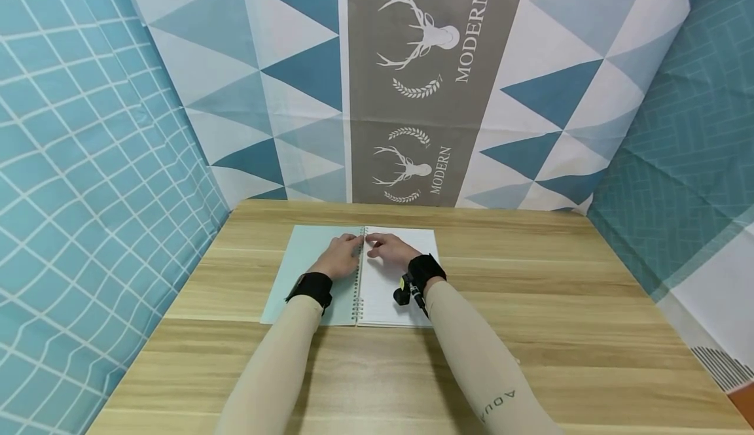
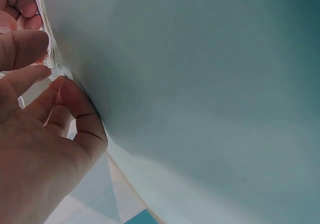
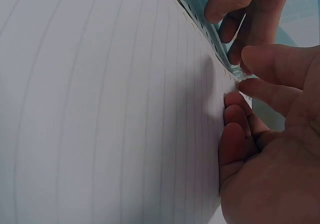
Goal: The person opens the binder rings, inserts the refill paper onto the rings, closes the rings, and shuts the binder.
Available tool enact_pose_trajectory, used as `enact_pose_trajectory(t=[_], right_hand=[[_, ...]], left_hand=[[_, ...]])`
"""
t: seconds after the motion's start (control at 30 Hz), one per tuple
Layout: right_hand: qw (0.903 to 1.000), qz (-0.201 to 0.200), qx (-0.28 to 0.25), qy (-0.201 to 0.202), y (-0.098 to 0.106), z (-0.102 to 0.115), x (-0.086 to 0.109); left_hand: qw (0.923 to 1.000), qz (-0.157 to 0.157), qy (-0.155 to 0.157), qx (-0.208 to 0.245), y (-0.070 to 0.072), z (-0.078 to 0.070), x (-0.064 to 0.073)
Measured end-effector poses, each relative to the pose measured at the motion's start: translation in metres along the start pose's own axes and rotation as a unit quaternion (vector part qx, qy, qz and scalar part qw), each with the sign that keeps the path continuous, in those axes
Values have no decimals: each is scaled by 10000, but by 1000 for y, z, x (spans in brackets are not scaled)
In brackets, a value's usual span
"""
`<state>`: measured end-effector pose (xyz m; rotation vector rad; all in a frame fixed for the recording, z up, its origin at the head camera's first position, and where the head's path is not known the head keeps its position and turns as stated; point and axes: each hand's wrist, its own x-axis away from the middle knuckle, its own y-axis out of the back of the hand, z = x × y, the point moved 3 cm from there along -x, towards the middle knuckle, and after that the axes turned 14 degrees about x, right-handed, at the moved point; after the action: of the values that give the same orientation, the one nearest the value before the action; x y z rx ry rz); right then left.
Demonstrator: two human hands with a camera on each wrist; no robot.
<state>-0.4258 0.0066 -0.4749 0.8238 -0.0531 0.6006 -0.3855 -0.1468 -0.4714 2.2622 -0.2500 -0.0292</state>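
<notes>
An open spiral notebook has a pale green sheet [image 1: 288,284] on the left and a lined white page [image 1: 377,304] on the right, joined by a wire coil [image 1: 356,301]. My left hand [image 1: 338,258] rests on the green side, index finger reaching to the far end of the coil. From the other side my right hand [image 1: 391,250] meets it there, its index fingertip at the coil. In the right wrist view, the right thumb stands apart from the index finger, while the bent lower fingers touch the lined page [image 3: 110,109].
The notebook lies on a wood-grain table [image 1: 506,304], towards its far edge. Behind rises a patterned cloth [image 1: 412,114] with deer heads and triangles. A blue grid cloth [image 1: 88,160] hangs at the left, a teal one [image 1: 665,160] at the right.
</notes>
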Motion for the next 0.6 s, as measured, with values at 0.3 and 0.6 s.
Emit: enact_pose_trajectory(t=[0.3, 0.6], right_hand=[[9999, -119, 34, -5, -2, 1, -2], [9999, -107, -6, -38, -3, 0, -4]], left_hand=[[10000, 9, -57, -71, 1, -3, 3], [9995, -4, -121, -275, 0, -9, 8]])
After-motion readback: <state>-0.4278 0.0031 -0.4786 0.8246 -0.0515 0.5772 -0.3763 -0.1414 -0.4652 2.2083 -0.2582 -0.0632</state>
